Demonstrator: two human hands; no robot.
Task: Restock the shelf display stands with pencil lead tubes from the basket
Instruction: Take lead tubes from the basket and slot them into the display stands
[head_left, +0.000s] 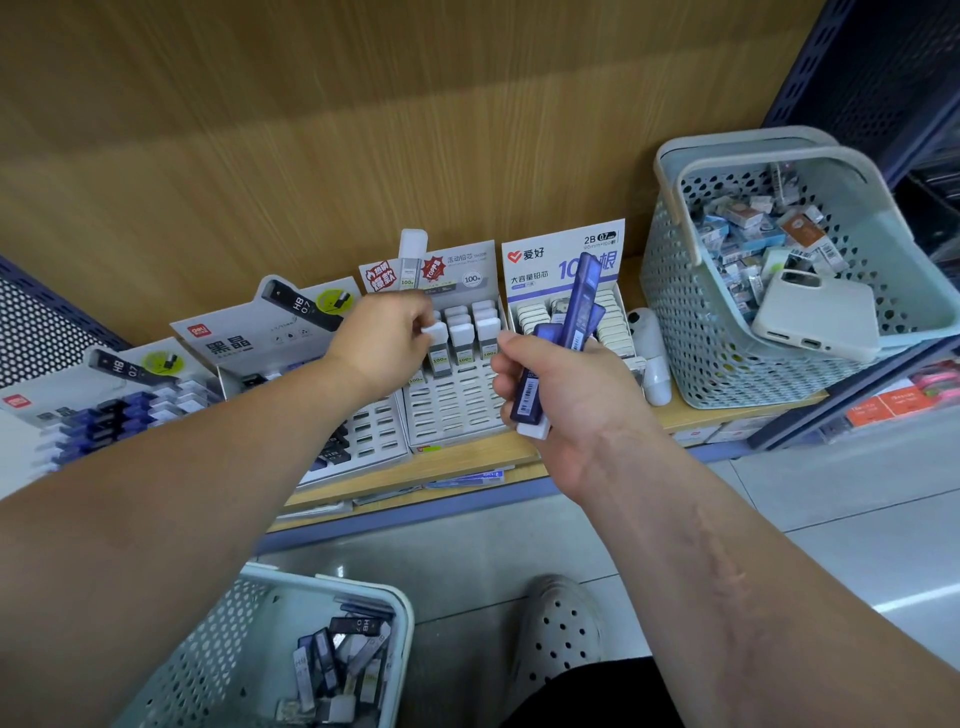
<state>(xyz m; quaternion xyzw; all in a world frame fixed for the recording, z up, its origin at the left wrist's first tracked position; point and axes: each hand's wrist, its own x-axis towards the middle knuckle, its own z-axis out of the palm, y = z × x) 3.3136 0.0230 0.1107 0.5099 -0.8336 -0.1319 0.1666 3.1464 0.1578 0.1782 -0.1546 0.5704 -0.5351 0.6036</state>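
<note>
My left hand (387, 340) pinches the white cap of a clear lead tube (438, 347) standing in the back row of the middle white display stand (457, 410). In front of the right stand (563, 260), my right hand (561, 395) grips a bundle of blue lead tubes (569, 338), their white-capped ends below my fist. On the floor at the bottom left, the basket (311, 587) holds several dark and blue tubes (337, 665). Two more stands (270, 332) with black and blue tubes sit further left on the wooden shelf (467, 462).
A second pale basket (691, 312) full of small packets, with a phone in a pale case (821, 312) on top, stands on the shelf at the right. A white figurine (649, 353) sits beside it. My shoe (558, 623) is on the tiled floor below.
</note>
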